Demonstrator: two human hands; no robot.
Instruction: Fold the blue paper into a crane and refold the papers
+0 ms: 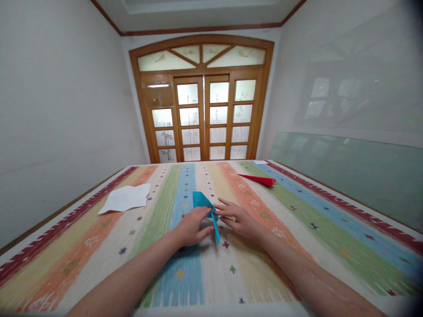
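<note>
A blue paper plane point(202, 200), partly folded, is between my two hands over the middle of the table. Its left wing spreads flat, and a narrow folded edge points down toward me. My left hand point(194, 225) holds it from the left, fingers curled on the wing and thumb lower, near the fold. From the right, my right hand point(240, 219) reaches in with its fingers apart, the fingertips at the plane's folded edge. The fingers hide part of the paper's middle.
A striped, patterned cloth point(158, 264) covers the table. A creased white sheet point(127, 198) lies on the left, and a red paper plane point(259, 179) on the right. Near the far right edge is a small white piece point(260, 162). Wooden glazed doors point(204, 119) stand beyond.
</note>
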